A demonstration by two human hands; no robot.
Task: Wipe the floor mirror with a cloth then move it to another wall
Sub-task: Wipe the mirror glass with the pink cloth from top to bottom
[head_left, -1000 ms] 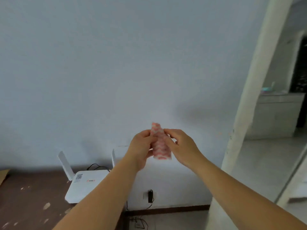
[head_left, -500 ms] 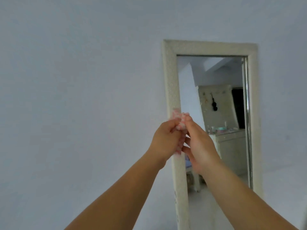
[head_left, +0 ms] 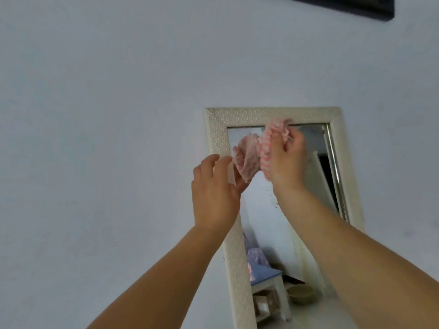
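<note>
Cloth (head_left: pixel 266 148) is now up at the top of the floor mirror (head_left: pixel 280 186). Half a second ago you had it pinched between both hands in front of the frame's left rail; a second ago the mirror was barely in view and you were facing the wall with the router. So approach is done and, by my read, wiping is about to start.

Cloth: pink-and-white, striped, bunched, not spread flat. Its reflection shows in the glass just left of it, so it's at or very near the surface. I can't confirm contact.

Your right hand (head_left: pixel 287 162) is closed around the cloth, near the top edge of the glass. Your left hand (head_left: pixel 213 193) has let go: fingers loose and spread, empty, in front of the left frame rail.

Mirror: tall, cream frame with an embossed ring pattern, standing against a pale wall (head_left: pixel 107 127). There are small specks on the glass below your right wrist. The lower glass reflects a stool and a bowl.

The move to the other wall hasn't started. A dark object (head_left: pixel 344 5) hangs on the wall above, well apart.
</note>
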